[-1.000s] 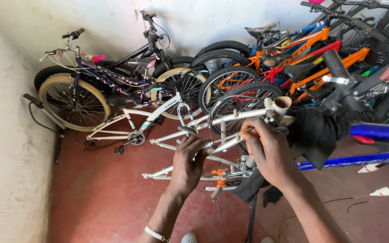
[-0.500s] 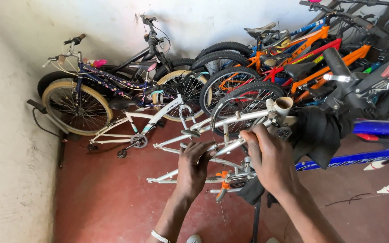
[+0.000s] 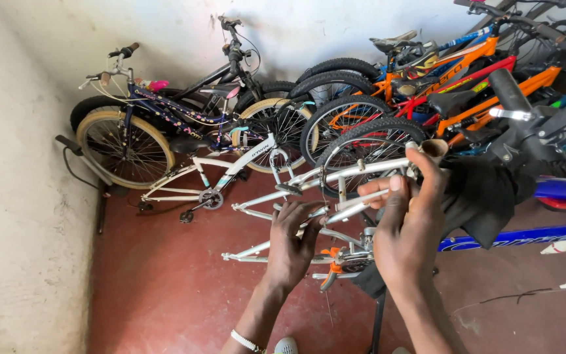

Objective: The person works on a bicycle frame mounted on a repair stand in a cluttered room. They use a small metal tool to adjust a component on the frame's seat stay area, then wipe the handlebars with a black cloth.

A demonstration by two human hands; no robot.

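Two hands on silver bike frame (image 3: 335, 190), raised above red floor (image 3: 165, 288) | left hand (image 3: 293, 246): grip closed around lower tube | right hand (image 3: 404, 226): fingers pinch frame near head tube | parked bicycles (image 3: 165, 131) behind, along wall.

bare frame (image 3: 335, 196) before parked bicycles (image 3: 375, 111), wall (image 3: 14, 216) left, cloth (image 3: 486, 196) right

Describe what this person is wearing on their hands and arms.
Both forearms are bare, with no sleeves in view and no gloves. The left hand has a thin pale beaded bracelet around the wrist. The right hand shows no rings, watch or band.
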